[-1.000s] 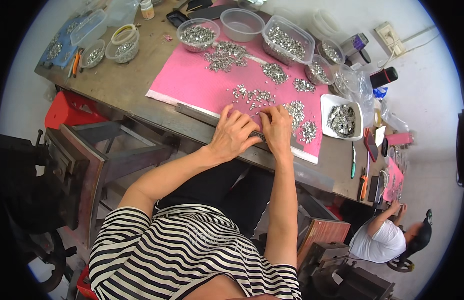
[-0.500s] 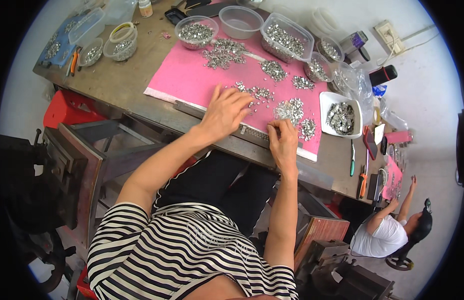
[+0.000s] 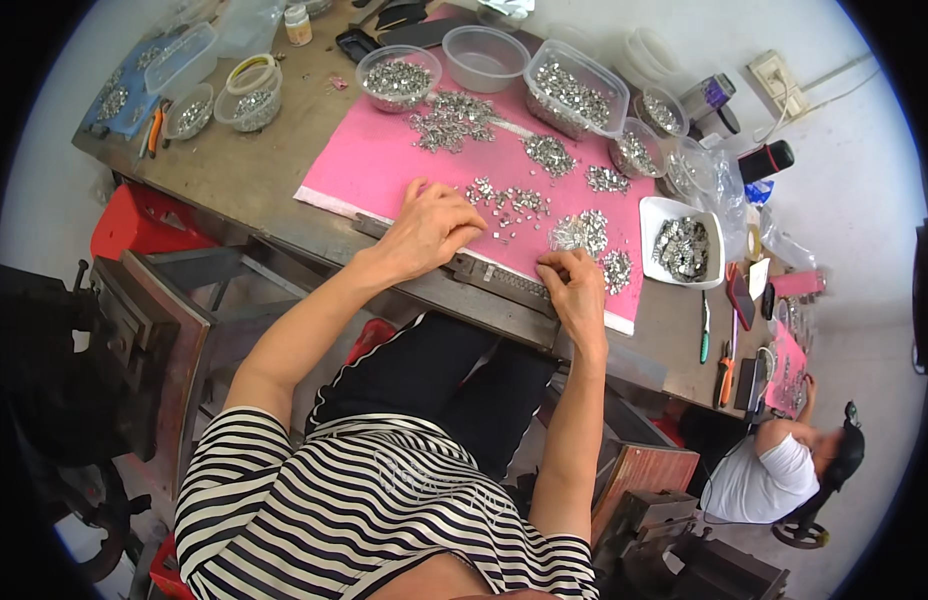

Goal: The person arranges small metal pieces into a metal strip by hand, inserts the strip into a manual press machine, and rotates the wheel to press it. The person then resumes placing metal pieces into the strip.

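Grey, straight metal rail (image 3: 370,226) along the near edge of a flat pink cloth (image 3: 354,160), with a row of small silvery links (image 3: 509,281) on it. Left hand (image 3: 427,236) by the row's left end, fingers curled, grip impossible to tell; right hand (image 3: 577,291) near its right end, thumb and forefinger close together, any hold unclear.

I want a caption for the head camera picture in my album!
Left hand and right hand at a pink mat scattered with small silvery pieces.
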`<state>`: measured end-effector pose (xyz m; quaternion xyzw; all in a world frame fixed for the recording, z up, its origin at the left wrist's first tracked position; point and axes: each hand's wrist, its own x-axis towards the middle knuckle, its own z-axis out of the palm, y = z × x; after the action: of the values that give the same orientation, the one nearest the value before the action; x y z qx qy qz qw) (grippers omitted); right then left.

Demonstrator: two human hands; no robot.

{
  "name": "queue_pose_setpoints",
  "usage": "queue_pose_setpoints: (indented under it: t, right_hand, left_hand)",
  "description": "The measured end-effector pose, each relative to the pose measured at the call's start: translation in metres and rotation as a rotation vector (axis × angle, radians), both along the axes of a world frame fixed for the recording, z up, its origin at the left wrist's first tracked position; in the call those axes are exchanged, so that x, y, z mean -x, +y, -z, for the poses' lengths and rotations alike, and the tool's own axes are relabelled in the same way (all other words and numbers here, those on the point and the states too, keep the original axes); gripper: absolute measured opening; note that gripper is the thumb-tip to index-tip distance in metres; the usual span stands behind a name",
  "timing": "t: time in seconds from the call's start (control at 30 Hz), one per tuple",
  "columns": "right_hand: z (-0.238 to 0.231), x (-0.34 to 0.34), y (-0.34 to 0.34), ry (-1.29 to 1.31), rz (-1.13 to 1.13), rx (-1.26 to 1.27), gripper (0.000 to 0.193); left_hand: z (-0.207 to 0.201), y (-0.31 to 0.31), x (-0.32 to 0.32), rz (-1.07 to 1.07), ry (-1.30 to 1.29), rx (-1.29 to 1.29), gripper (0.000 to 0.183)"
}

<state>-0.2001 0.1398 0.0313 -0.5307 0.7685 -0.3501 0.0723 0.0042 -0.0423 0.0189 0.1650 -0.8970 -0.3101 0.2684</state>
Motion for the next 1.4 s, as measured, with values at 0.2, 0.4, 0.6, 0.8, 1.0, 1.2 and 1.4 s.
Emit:
queue_pose_setpoints:
  t: [0.2,0.4,0.6,0.8,1.0,1.2,1.4]
  right_hand:
    - [-0.003,0.0,-0.002,-0.073,0.007,-0.075,0.01]
    - [-0.007,-0.004,0.001,0.18,-0.016,-0.076,0.01]
    - [-0.01,-0.006,0.003,0.365,-0.014,-0.066,0.009]
    - [-0.009,-0.021,0.015,0.168,-0.036,0.061,0.006]
    - [0.005,-0.04,0.017,0.212,-0.016,0.224,0.011]
    - [0.007,-0.042,0.02,0.246,-0.028,0.226,0.014]
    - [0.005,-0.041,0.021,0.354,-0.047,0.227,0.012]
  left_hand:
    - [0.002,0.005,0.02,-0.079,0.002,0.146,0.009]
    - [0.009,0.007,0.031,-0.052,-0.023,0.352,0.007]
    - [-0.003,-0.004,0.036,0.048,-0.177,0.168,0.009]
    - [-0.007,0.035,0.029,0.129,0.061,0.199,0.015]
    - [0.011,0.06,0.035,0.07,0.133,0.23,0.019]
    - [0.013,0.063,0.032,0.058,0.117,0.23,0.019]
    - [0.008,0.031,0.028,-0.047,0.125,0.212,0.009]
